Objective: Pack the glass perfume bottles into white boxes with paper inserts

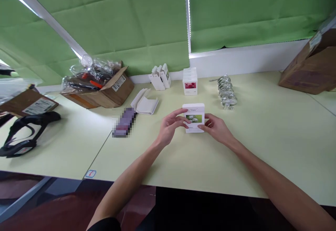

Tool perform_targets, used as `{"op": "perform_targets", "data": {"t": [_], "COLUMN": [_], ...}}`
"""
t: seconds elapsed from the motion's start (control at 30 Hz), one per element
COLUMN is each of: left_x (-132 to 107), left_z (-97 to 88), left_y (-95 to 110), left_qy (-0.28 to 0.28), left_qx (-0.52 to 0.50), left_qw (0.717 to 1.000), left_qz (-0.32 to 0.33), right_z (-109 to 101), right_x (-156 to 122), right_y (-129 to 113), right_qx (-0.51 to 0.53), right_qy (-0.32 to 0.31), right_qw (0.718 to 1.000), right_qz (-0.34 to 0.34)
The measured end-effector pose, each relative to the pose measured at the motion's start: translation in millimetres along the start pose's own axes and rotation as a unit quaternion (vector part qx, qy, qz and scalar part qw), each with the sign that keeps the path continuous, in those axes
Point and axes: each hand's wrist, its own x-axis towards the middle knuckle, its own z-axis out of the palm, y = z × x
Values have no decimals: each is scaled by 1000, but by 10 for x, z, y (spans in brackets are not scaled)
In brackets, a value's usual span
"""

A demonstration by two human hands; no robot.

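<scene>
A small white carton (194, 119) with a green floral picture on its front is held upright just above or on the table in front of me. My left hand (170, 124) grips its left side, fingers on the front and edge. My right hand (215, 127) holds the lower right side, thumb on the front. Behind it stands a row of white cartons (190, 84), the front one bearing a red picture. Several more white cartons (160, 77) lean together to the left of that row. Several shiny, silvery round items (226, 91) lie lined up at the right.
White folded sheets (145, 101) and a blurred-out dark object (124, 122) lie left of my hands. A cardboard box (105, 92) full of wrapped items and a black strap-like device (28, 133) are farther left. Another cardboard box (309, 66) stands far right. Green blinds (157, 21) hang behind the table.
</scene>
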Motion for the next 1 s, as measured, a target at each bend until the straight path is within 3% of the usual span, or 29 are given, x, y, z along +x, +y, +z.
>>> {"op": "perform_targets", "data": {"t": [0.13,0.27,0.37,0.47,0.63,0.73,0.83,1.0], "left_x": [-26,-2,72,174,272,270,264,281], "left_z": [-22,-130,-327,-630,-1232,-1505,-1655,-1765], "left_y": [39,26,-2,-10,47,89,83,-32], "left_qy": [-3,43,100,152,305,339,335,304], "left_qx": [50,229,405,537,614,646,666,680], "left_qw": [997,966,896,818,714,666,648,656], "left_qz": [56,117,149,137,141,157,156,122], "right_z": [-106,-189,-195,-193,-287,-368,-418,-448], "right_x": [47,69,53,32,4,-31,-68,-88], "right_y": [59,99,80,58,83,104,103,100], "right_qx": [6,-9,-41,-62,-92,-123,-157,-192], "right_qy": [19,7,7,-4,-52,-49,-58,-72], "right_qw": [1000,1000,999,998,994,991,986,979], "right_qz": [-20,-26,-27,-12,-12,-20,-13,4]}}
